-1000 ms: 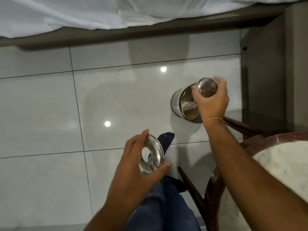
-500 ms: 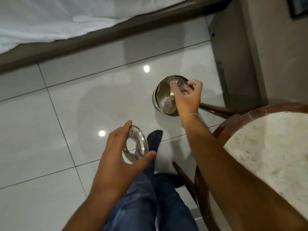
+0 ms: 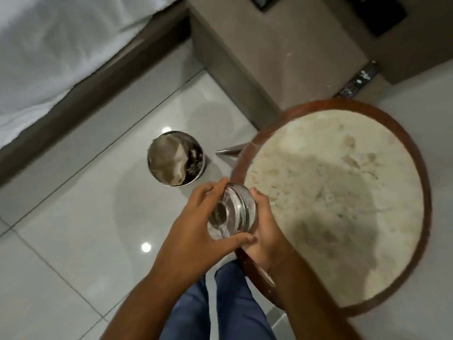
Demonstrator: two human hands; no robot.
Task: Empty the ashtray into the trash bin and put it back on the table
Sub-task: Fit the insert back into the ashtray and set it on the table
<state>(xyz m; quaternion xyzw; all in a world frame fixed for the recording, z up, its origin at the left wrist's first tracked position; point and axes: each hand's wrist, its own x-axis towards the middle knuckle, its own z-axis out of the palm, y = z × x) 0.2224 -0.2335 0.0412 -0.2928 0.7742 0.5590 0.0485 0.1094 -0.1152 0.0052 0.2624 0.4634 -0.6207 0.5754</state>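
Observation:
A shiny metal ashtray [image 3: 236, 208] is held between both hands, just off the left edge of the round table [image 3: 427, 204]. My left hand [image 3: 196, 224] grips its ring-shaped lid from the left. From the right, my right hand [image 3: 266, 229] cups the ashtray's bowl, the two parts pressed together. The small steel trash bin [image 3: 157, 148] stands on the floor just beyond my hands, with crumpled rubbish inside. The table has a pale marble top inside a dark wooden rim, and nothing lies on it.
A bed [image 3: 49, 45] with a white sheet and a dark frame runs along the upper left. A grey cabinet [image 3: 269, 57] stands behind the table, with a remote control [image 3: 360, 79] on its low ledge. My legs in blue trousers [image 3: 220, 303] are below.
My right hand has drawn the bowl back from over the bin towards me. My left hand has brought the ring lid against it. The view has swung right over the table.

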